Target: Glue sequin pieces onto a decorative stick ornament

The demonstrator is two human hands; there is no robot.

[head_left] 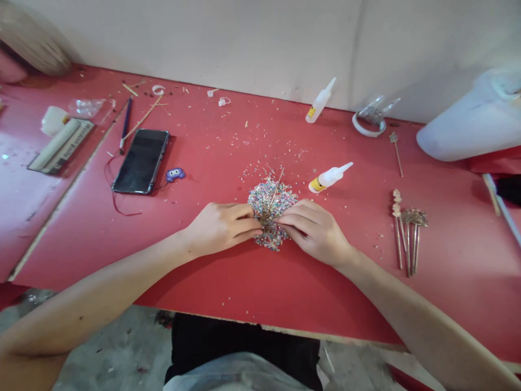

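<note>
A heap of tiny multicoloured chips (272, 209) lies in the middle of the red table (228, 271). Both my hands rest on it, fingertips meeting over the pile. My left hand (222, 225) is curled, its fingers pressed together at the heap's left edge. My right hand (313, 228) is closed in a pinch on the lower end of a thin golden stick (277, 189) that slants up and to the right out of the heap. Whether the left fingers also touch the stick is hidden.
A small glue bottle (329, 177) lies just right of the heap, another (321, 101) leans at the wall. Finished decorated sticks (407, 231) lie at the right. A black phone (141, 161), a pen (125, 124) and a comb-like tool (61, 145) sit at the left.
</note>
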